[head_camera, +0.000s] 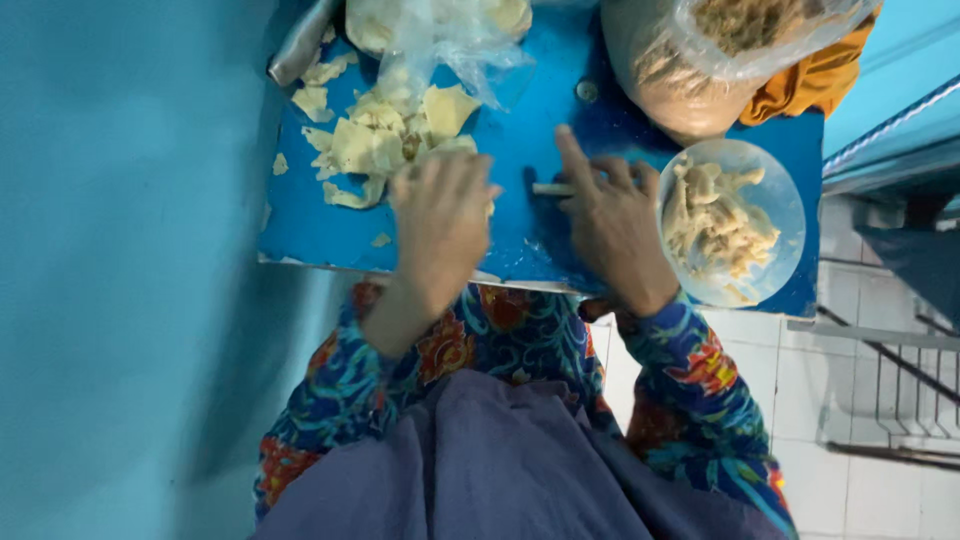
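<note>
Fingers of the right hand (612, 225) press flat on a small pale stick-like piece (552, 189) on the blue board (520, 140), the forefinger pointing toward twelve o'clock. The left hand (440, 215) lies blurred at nine o'clock of it, fingers curled down; whether it grips anything cannot be told. Pale flat scraps (370, 140) lie heaped at eleven o'clock, apparently unworked, while the clear bowl (785, 195) at three o'clock already holds many strips.

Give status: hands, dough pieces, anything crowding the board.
Left hand curled over pale dough pieces. Right hand flat on blue board, fingers on a small white stick. Bowl of folded pieces sits right beside it.
</note>
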